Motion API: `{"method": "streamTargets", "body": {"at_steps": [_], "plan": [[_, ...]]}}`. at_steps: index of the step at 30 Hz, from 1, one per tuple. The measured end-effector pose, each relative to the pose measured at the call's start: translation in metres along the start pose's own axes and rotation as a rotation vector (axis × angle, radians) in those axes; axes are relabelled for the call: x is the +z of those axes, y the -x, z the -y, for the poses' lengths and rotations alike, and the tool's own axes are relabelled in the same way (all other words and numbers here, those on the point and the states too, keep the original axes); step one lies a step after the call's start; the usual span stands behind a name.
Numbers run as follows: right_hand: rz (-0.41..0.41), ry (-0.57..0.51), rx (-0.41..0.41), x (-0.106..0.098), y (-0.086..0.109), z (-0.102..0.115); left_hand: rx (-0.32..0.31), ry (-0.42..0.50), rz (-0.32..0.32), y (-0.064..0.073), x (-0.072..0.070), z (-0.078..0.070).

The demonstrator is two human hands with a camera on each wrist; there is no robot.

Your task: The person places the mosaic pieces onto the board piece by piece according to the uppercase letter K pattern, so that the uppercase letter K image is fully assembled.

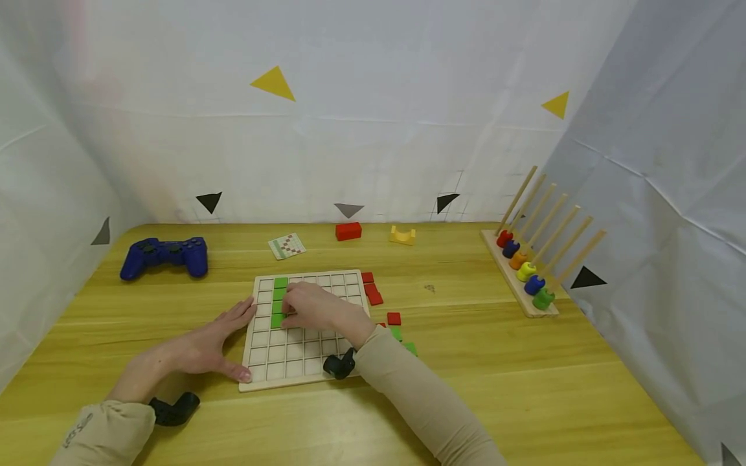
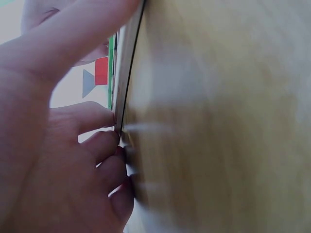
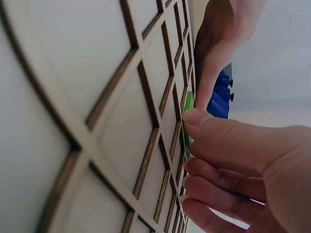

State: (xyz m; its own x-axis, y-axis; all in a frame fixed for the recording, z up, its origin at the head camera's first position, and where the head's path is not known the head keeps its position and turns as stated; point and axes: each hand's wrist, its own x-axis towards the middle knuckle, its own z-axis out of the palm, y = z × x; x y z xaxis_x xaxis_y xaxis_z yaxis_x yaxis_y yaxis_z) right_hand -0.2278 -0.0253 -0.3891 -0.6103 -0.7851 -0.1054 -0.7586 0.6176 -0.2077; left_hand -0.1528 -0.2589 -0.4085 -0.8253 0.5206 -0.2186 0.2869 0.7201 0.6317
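Note:
A wooden grid board point(image 1: 294, 369) lies on the table, with a column of green square tiles point(image 1: 281, 283) in its second column from the left. My left hand point(image 1: 201, 346) is spread along the board's left edge. Its fingertips touch that edge higher up and its thumb touches near the bottom corner; in the left wrist view the fingers point(image 2: 99, 145) meet the board's side. Over the board, my right hand point(image 1: 317, 307) bends its fingers down at the lower green tiles. The right wrist view has its thumb and forefinger pinching at a green tile point(image 3: 188, 101).
Loose red tiles point(image 1: 374, 294) and green tiles point(image 1: 410, 348) lie right of the board. Behind it are a pattern card point(image 1: 287, 246), a red block point(image 1: 348, 231) and a yellow piece point(image 1: 403, 235). A blue game controller point(image 1: 165, 255) lies left; a peg stand point(image 1: 542, 312) with coloured rings stands right.

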Motion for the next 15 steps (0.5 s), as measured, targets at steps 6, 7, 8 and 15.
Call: {"method": "streamTargets", "body": {"at_steps": [6, 7, 8, 15], "plan": [[-0.006, -0.002, -0.003, 0.0000, 0.0006, -0.0002, -0.001, 0.008, 0.000, 0.0001, -0.0004, -0.0011], [-0.007, -0.005, -0.004, 0.0000, 0.0007, -0.0004, 0.000, 0.009, 0.000, 0.0002, -0.0003, -0.0011], [-0.007, -0.006, -0.006, -0.0001, 0.0008, -0.0005, 0.001, 0.010, 0.000, 0.0003, -0.0003, -0.0011], [-0.008, -0.025, -0.008, 0.0005, 0.0006, -0.0018, 0.000, 0.007, 0.000, 0.0007, -0.0003, -0.0007]]}}
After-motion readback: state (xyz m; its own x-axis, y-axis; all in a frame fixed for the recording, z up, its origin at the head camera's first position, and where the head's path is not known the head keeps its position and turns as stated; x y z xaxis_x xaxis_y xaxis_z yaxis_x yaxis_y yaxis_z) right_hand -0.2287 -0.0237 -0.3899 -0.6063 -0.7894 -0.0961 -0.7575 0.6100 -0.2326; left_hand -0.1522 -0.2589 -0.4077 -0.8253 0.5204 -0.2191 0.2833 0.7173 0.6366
